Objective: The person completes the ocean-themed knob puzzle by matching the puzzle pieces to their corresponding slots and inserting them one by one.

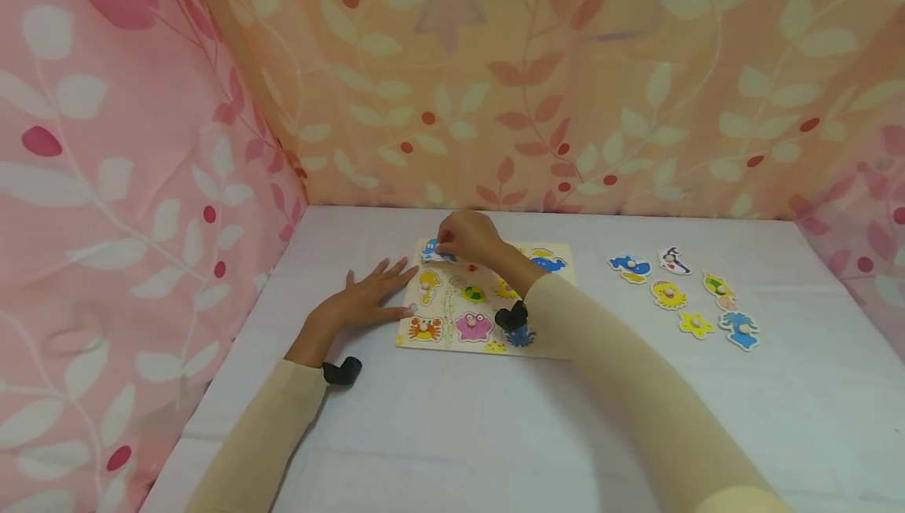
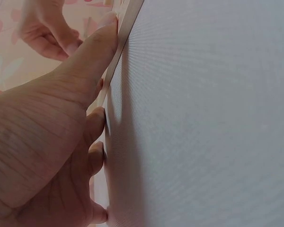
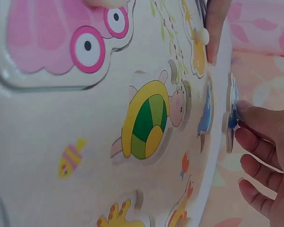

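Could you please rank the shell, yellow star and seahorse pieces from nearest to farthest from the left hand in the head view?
1. Seahorse piece: left on the board.
2. Shell piece: front middle of the board.
3. Yellow star piece: right of the board.

Free cloth (image 1: 452, 426) nearside — right sleeve (image 1: 622, 371) overhangs board (image 1: 448, 345).

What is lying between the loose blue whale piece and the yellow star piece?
A yellow knobbed piece lies between them on the white table; the head view shows this.
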Motion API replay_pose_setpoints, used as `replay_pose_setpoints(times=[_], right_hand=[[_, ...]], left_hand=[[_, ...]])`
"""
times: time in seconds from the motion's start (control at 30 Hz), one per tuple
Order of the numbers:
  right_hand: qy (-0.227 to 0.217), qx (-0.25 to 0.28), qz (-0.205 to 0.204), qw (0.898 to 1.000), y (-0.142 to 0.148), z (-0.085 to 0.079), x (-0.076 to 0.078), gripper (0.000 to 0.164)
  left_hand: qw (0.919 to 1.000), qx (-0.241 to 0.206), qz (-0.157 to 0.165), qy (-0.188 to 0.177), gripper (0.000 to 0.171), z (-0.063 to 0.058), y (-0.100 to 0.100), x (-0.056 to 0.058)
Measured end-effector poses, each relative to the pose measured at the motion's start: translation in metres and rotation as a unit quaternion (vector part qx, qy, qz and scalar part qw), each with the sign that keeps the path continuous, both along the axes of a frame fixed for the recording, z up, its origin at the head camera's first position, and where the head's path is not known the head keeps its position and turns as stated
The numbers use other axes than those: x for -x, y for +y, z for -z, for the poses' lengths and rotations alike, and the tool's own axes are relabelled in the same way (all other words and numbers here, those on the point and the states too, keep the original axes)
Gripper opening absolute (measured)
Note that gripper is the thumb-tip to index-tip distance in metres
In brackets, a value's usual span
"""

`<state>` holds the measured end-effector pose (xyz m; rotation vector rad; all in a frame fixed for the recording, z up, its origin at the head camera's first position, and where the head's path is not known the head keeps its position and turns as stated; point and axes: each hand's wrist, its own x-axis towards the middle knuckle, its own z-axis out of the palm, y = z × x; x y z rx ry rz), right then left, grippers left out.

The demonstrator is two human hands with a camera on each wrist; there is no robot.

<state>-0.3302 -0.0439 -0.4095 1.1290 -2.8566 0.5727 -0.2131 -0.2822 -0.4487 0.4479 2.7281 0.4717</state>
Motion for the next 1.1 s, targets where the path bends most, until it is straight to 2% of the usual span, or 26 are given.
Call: replay_pose_setpoints(times=[0.37,0.73,1.1], right_hand=[[-0.026,-0.020,0.019,0.999,-0.005,0.006,0.009,0.014],[-0.039,-0.029,0.017,0.999,-0.013,0.017,0.013,0.015],[-0.047,-0.041,0.022,0.998,-0.015,0.013,0.012,0.016]], left_hand=[[0.9999,-0.002,0.011,0.012,0.089,-0.002,0.004,0.000],[1.0000,-0.001,0.004,0.008,0.089,0.000,0.003,0.001],[0.9999,0.011,0.001,0.005,0.089,0.003,-0.001,0.003]])
